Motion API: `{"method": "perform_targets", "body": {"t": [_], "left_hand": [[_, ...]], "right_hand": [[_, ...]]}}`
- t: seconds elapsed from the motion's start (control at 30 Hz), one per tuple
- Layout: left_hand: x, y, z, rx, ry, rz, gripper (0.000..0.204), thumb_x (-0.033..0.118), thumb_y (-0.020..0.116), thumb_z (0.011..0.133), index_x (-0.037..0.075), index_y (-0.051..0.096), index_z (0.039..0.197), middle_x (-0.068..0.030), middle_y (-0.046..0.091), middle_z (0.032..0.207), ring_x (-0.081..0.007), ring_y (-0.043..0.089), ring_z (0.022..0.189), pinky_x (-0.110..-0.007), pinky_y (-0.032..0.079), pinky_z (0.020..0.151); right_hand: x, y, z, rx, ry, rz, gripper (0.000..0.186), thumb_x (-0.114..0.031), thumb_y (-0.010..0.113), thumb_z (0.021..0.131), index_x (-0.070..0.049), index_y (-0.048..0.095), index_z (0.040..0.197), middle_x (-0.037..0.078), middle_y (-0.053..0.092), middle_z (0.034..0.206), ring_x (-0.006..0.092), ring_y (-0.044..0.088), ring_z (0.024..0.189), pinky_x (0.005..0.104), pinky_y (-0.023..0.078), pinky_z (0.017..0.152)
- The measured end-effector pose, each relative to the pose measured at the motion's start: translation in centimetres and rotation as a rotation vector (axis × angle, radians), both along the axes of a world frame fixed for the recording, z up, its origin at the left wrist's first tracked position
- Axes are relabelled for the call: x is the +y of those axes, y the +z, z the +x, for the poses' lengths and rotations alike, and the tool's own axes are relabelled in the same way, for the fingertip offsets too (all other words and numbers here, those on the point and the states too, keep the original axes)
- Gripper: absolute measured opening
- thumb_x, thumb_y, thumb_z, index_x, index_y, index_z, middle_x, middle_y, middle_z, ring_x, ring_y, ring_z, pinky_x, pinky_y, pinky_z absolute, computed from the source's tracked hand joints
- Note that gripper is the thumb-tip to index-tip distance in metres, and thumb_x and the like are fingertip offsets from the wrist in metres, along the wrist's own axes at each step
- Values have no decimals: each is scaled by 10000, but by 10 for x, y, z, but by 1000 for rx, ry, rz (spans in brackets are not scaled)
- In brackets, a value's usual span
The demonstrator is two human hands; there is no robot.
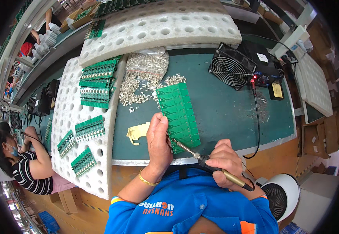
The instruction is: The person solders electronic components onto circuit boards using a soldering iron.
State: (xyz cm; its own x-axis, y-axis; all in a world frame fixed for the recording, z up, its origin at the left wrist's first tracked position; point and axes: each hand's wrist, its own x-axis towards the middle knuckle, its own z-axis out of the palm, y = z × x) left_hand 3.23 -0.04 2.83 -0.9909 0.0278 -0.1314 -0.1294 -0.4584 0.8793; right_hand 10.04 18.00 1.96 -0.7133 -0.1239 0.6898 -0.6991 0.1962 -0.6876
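A green circuit board panel is gripped along its left edge by my left hand, thumb on top. My right hand is closed round the handle of a soldering iron. The iron's tip meets the panel near its lower left edge, close to my left fingers. Small white connectors lie in a heap beyond the panel, with a clear bag of more of them behind. A crumpled piece of yellow tape or paper lies left of my left hand.
White foam trays with round holes stand at the left, bearing several populated green boards. A black fan and a soldering station stand at back right; the iron's cord hangs over the table edge. A co-worker sits at left.
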Motion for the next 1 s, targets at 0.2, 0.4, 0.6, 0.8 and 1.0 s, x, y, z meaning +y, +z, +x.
{"method": "perform_targets", "body": {"t": [0.2,0.4,0.6,0.8,1.0], "left_hand": [[3,-1,2,2,-1,-9,212,253,432,1033,68,534,1048,-22,586,967,-94,563,895,-267,468,814],[5,1,2,4,5,-33,213,256,431,1032,66,528,1040,-22,580,956,-93,556,887,-267,463,807],[5,-3,3,35,22,-75,204,250,430,1032,68,521,1034,-21,572,952,-93,547,885,-265,459,809],[6,-3,4,30,23,-56,198,244,424,1035,69,516,1053,-19,567,968,-95,552,901,-276,468,824],[9,1,4,14,69,-3,188,229,454,1037,57,522,1002,-19,568,927,-70,518,851,-247,453,787]], "right_hand": [[2,-1,3,28,-14,70,287,-342,651,937,-65,676,1006,26,654,746,196,596,651,389,431,715],[5,2,2,45,-7,138,231,-279,691,890,-82,687,1010,20,655,745,195,599,651,390,437,725],[1,2,7,62,-43,162,208,-239,710,864,-88,685,1007,15,651,738,191,606,653,391,450,715],[2,0,6,53,-37,152,211,-238,708,867,-92,675,1016,20,645,739,184,604,639,384,453,719],[10,4,10,52,-57,122,205,-229,707,864,-94,673,1014,14,644,748,180,602,639,385,450,723]]}}
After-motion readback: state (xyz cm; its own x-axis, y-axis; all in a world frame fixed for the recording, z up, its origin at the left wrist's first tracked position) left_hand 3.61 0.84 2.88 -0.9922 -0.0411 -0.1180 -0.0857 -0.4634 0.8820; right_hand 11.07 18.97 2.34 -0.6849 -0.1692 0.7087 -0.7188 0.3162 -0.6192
